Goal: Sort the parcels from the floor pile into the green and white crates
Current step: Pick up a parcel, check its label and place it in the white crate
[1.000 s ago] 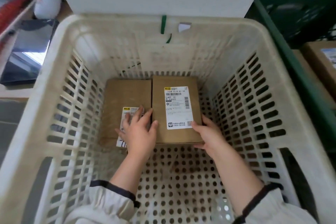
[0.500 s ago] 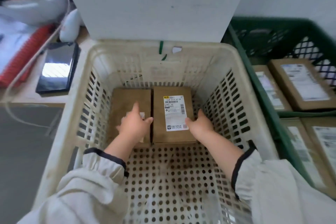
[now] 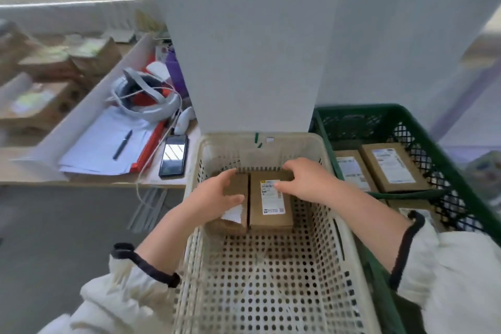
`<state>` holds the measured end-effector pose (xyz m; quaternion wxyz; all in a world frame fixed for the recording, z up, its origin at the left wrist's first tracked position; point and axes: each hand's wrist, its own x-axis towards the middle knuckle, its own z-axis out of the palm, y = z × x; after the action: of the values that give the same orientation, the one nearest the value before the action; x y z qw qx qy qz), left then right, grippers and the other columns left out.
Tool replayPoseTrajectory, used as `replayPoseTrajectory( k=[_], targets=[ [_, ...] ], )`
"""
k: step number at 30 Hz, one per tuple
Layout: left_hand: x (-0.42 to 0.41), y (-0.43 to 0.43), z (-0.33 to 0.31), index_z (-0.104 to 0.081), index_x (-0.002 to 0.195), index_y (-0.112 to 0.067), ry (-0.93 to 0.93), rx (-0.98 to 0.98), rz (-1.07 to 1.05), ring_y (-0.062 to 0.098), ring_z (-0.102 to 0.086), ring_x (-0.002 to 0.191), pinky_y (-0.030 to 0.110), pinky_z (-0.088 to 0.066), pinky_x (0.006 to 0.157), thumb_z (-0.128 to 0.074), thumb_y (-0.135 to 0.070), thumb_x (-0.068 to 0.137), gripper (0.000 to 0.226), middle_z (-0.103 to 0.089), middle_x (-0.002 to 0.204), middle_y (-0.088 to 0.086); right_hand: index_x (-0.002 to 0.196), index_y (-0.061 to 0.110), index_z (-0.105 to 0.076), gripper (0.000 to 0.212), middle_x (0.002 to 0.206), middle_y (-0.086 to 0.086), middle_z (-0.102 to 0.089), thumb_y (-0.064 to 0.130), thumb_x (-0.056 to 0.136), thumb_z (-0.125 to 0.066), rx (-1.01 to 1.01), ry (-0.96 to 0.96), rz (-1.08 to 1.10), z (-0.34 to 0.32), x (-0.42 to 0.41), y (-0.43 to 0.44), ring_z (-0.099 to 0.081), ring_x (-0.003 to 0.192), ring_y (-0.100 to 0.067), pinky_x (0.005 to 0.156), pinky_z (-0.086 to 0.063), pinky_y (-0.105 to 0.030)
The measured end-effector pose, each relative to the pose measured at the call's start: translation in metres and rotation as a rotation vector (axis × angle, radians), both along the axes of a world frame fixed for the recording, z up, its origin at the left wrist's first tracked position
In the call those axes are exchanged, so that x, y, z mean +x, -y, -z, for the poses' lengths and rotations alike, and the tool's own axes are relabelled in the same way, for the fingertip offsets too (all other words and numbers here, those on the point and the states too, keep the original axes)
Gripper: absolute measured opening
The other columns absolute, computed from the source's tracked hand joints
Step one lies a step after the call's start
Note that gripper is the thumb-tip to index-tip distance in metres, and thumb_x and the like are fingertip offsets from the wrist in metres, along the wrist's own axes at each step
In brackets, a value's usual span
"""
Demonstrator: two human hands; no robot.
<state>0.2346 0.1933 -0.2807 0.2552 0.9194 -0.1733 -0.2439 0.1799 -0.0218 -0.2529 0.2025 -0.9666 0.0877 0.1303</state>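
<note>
In the white crate (image 3: 271, 279), far end: two cardboard parcels lie flat, side by side, long edges touching. The left parcel (image 3: 238, 184) is partly covered by the left hand (image 3: 214, 195). The right parcel (image 3: 271, 219) lies label up.

Left hand: fingers spread and fairly straight, resting on top of the left parcel, thumb near the seam between the two boxes. It does not grip.

Right hand (image 3: 303, 182): fingers hooked over the far edge of the right parcel, thumb pressed on the label. It holds that end of the box.

The green crate (image 3: 360, 109) stands just beside the white crate on the right. It already holds several labelled parcels, two plainly seen (image 3: 393, 168) (image 3: 352, 171). The floor pile is not in view.

Left of the crate, a table (image 3: 108, 180) carries a phone (image 3: 173, 156), a pen (image 3: 122, 144) on papers, and a headset (image 3: 146, 97).

Step in hand (judgement): placing and squaring. The right parcel is being seated against its neighbour while the left hand steadies the other box.

Progress: both crates hold parcels. How many remain cannot be told.

Next move (judgement): release both boxes and lift the hands over the crate rim without dragging the parcels out of line. Then turn to the pile and read the next label to choose a crate.
</note>
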Motion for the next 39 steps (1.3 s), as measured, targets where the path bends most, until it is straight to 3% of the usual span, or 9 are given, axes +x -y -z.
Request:
replayPoseTrajectory(
  k=[2,5,16,21,28,31,33,36,39],
  targets=[
    [-0.013,-0.019,-0.021,-0.022,0.147,-0.037,-0.051,0.02,-0.009,0.016,-0.049,0.122,0.029,-0.044,0.095,-0.061,-0.049,0.085,0.074,-0.043,0.144,-0.003,0.133,0.019,-0.049,0.051,0.131,-0.001,-0.056,0.046,0.09,-0.053,0.024,0.133,-0.003,-0.02,-0.013,-0.006,-0.055,0.115,-0.019,0.091,-0.047,-0.035],
    [-0.032,-0.043,-0.041,-0.025,0.146,-0.038,-0.063,-0.005,-0.069,0.016,-0.047,0.126,0.032,-0.04,0.1,-0.062,-0.049,0.085,0.072,-0.042,0.145,-0.004,0.136,0.024,-0.046,0.049,0.137,0.003,-0.051,0.044,0.091,-0.051,0.062,0.239,-0.045,-0.037,-0.032,-0.015,-0.049,0.123,-0.015,0.096,-0.043,-0.035],
    [-0.115,-0.052,-0.098,-0.031,0.139,-0.05,0.048,-0.129,-0.288,0.01,-0.051,0.114,0.029,-0.042,0.095,-0.063,-0.05,0.084,0.064,-0.047,0.14,-0.008,0.137,0.025,-0.043,0.053,0.141,0.006,-0.047,0.049,0.09,-0.051,0.045,0.227,-0.276,-0.078,-0.08,0.007,-0.047,0.125,-0.013,0.101,-0.044,-0.039],
    [-0.181,-0.067,-0.125,-0.032,0.14,-0.047,0.165,-0.155,-0.491,0.006,-0.048,0.112,0.029,-0.042,0.096,-0.063,-0.046,0.083,0.064,-0.046,0.141,-0.009,0.137,0.029,-0.044,0.057,0.14,0.009,-0.048,0.055,0.087,-0.052,0.037,0.266,-0.49,-0.103,-0.098,-0.003,-0.046,0.125,-0.011,0.099,-0.044,-0.033],
    [-0.319,-0.131,-0.139,-0.034,0.141,-0.044,0.233,-0.138,-0.857,-0.003,-0.052,0.098,0.021,-0.045,0.075,-0.064,-0.045,0.083,0.066,-0.046,0.137,-0.008,0.137,0.025,-0.045,0.058,0.14,0.004,-0.047,0.052,0.086,-0.057,0.177,0.25,-0.81,-0.114,-0.144,-0.104,-0.048,0.122,-0.012,0.097,-0.04,-0.03],
    [-0.388,-0.154,-0.143,-0.039,0.138,-0.041,0.313,-0.204,-1.029,0.009,-0.05,0.114,0.022,-0.04,0.084,-0.067,-0.04,0.083,0.061,-0.049,0.135,-0.01,0.135,0.024,-0.048,0.055,0.137,0.004,-0.048,0.049,0.087,-0.058,0.22,0.241,-0.972,-0.109,-0.178,-0.151,-0.048,0.12,-0.012,0.099,-0.04,-0.028],
    [-0.436,-0.165,-0.146,-0.043,0.136,-0.043,0.396,-0.217,-1.118,0.005,-0.047,0.121,0.022,-0.038,0.088,-0.066,-0.042,0.083,0.058,-0.049,0.134,-0.017,0.132,0.021,-0.051,0.051,0.137,0.003,-0.047,0.042,0.087,-0.06,0.212,0.275,-1.091,-0.108,-0.201,-0.182,-0.049,0.121,-0.015,0.101,-0.042,-0.031],
    [-0.513,-0.182,-0.145,-0.045,0.134,-0.042,0.497,-0.114,-1.251,-0.006,-0.037,0.121,0.019,-0.029,0.096,-0.066,-0.044,0.082,0.056,-0.043,0.138,-0.019,0.132,0.024,-0.052,0.048,0.145,0.004,-0.038,0.038,0.087,-0.061,0.139,0.313,-1.28,-0.112,-0.24,-0.231,-0.035,0.132,-0.02,0.104,-0.039,-0.036],
    [-0.597,-0.195,-0.14,-0.046,0.135,-0.037,0.506,0.038,-1.389,-0.001,-0.036,0.126,0.016,-0.023,0.098,-0.067,-0.042,0.081,0.059,-0.039,0.142,-0.012,0.136,0.028,-0.046,0.052,0.15,0.005,-0.03,0.042,0.088,-0.059,0.048,0.326,-1.471,-0.113,-0.293,-0.281,-0.028,0.136,-0.021,0.105,-0.037,-0.035]
  ],
)
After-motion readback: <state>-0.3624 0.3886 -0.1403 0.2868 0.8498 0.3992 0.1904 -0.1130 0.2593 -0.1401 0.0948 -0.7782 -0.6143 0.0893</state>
